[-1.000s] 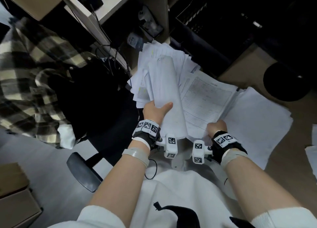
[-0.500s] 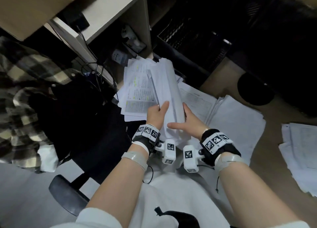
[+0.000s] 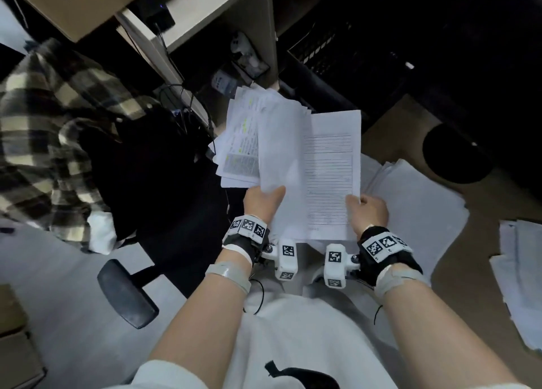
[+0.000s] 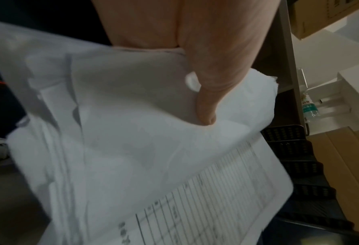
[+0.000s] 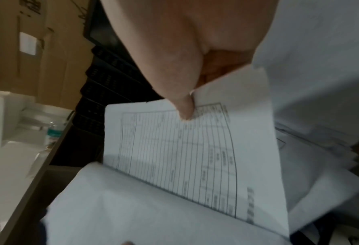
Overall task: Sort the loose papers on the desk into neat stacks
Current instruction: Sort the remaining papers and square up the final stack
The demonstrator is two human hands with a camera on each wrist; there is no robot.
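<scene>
Near the centre of the head view, a thick bundle of papers [image 3: 265, 142] is gripped at its lower edge by the left hand [image 3: 262, 201], whose thumb [image 4: 207, 106] is pressed flat onto the top sheet in the left wrist view. A single lined sheet [image 3: 333, 180] is pinched near its lower right corner by the right hand [image 3: 368, 211], and it is seen just right of the bundle, its left edge tucked against or under it. In the right wrist view a printed table is shown on this sheet [image 5: 174, 159], with the thumb [image 5: 182, 106] laid on its near edge. To the right of centre, a broad stack of white paper [image 3: 416, 210] is spread on the brown surface [image 3: 484, 201], and another pile [image 3: 522, 277] is seen at the right edge. A plaid garment [image 3: 44, 130] is seen at the left.
</scene>
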